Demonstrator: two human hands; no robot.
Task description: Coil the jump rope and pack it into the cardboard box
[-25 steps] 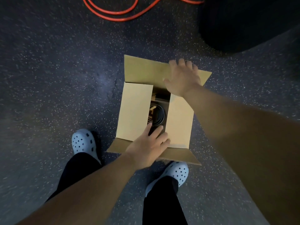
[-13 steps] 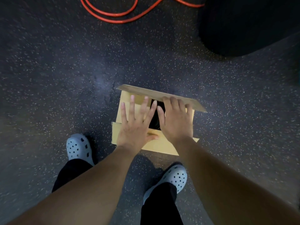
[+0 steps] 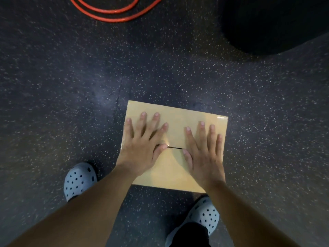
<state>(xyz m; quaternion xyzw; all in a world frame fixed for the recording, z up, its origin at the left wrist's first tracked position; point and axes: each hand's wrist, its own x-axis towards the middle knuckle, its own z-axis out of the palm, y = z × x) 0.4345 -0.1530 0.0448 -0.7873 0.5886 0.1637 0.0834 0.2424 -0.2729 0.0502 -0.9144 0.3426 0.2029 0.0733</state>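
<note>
The cardboard box [image 3: 175, 114] sits on the dark speckled floor in front of my feet, its top flaps folded flat with only a thin dark slit between them. My left hand [image 3: 142, 145] lies palm down on the left half of the lid, fingers spread. My right hand [image 3: 204, 150] presses flat on the right half, fingers spread too. The jump rope is hidden inside the box.
A red cable [image 3: 114, 13] loops on the floor at the top. A large black rounded object [image 3: 272, 24] fills the upper right corner. My two light blue clogs [image 3: 78, 180] [image 3: 206, 216] stand just behind the box.
The far and near flaps have come down over the side flaps, hiding the black rope. Both hands moved from the flap edges to lie flat on the shut lid.
</note>
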